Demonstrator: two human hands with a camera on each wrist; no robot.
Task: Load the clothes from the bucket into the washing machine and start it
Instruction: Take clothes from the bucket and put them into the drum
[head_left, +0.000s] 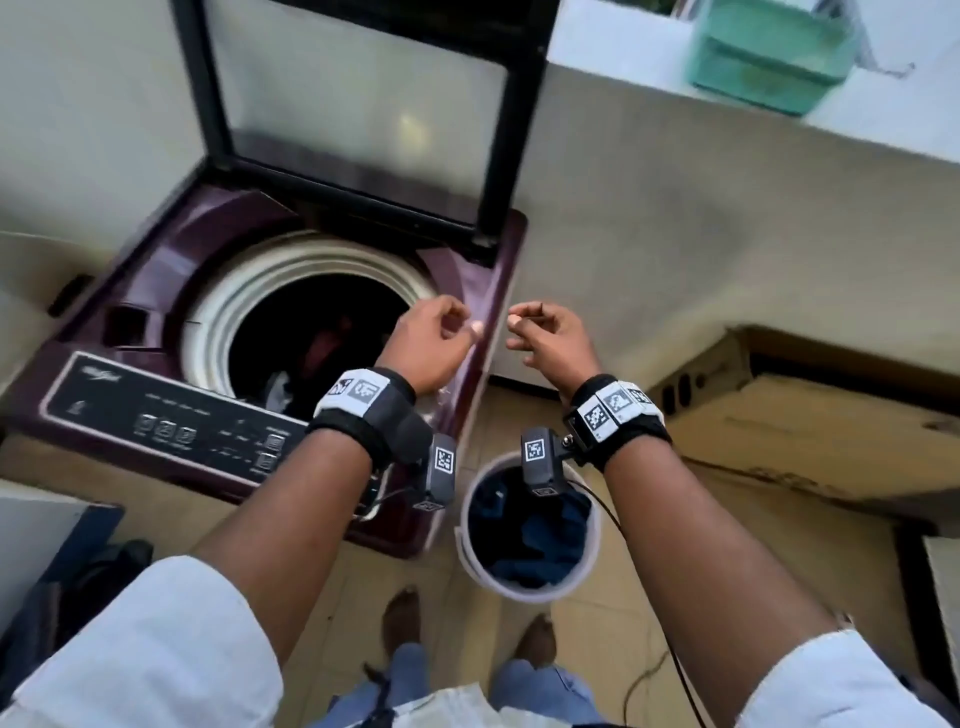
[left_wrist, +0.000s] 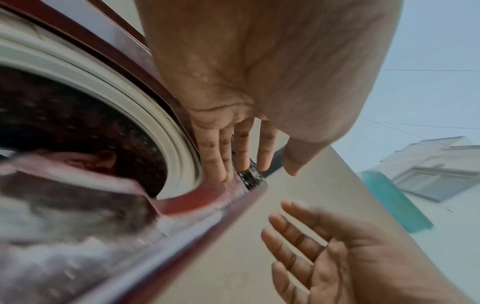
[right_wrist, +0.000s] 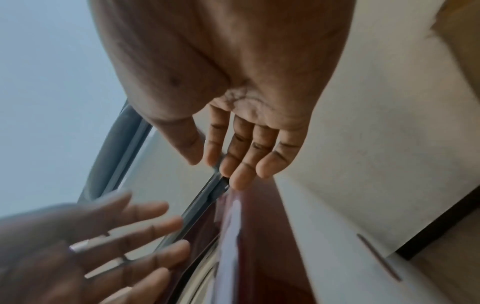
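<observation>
Maroon plastic frames the top of the washing machine (head_left: 467, 291), whose dark glass lid (head_left: 358, 104) stands raised against the wall. Inside the pale-rimmed drum (head_left: 311, 332) lie a few garments, red and white among them, blurred. The left hand (head_left: 431, 343) hovers over the machine's right edge and the right hand (head_left: 550, 343) just beside it, past that edge; both are empty, fingers loosely spread and relaxed in the wrist views. Below the wrists, on the tiled floor, the white bucket (head_left: 470, 551) stands close against the machine's front corner, holding dark blue clothes (head_left: 530, 535). A teal tub (head_left: 769, 52) sits on the ledge above.
</observation>
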